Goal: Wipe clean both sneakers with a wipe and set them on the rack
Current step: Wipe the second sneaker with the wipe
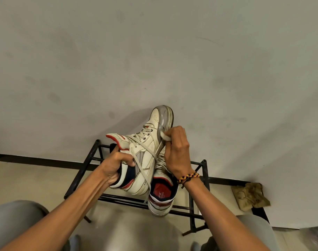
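My left hand grips the heel collar of a white high-top sneaker with red and navy trim, held up with its toe pointing away toward the wall. My right hand pinches a small white wipe against the sneaker's grey side near the sole. The second sneaker stands on the black metal rack below, its red insole showing, partly hidden behind the held shoe and my right wrist.
The rack stands against a pale wall with a dark baseboard. A crumpled brown cloth lies on the floor to the rack's right. My knees in grey trousers frame the bottom corners.
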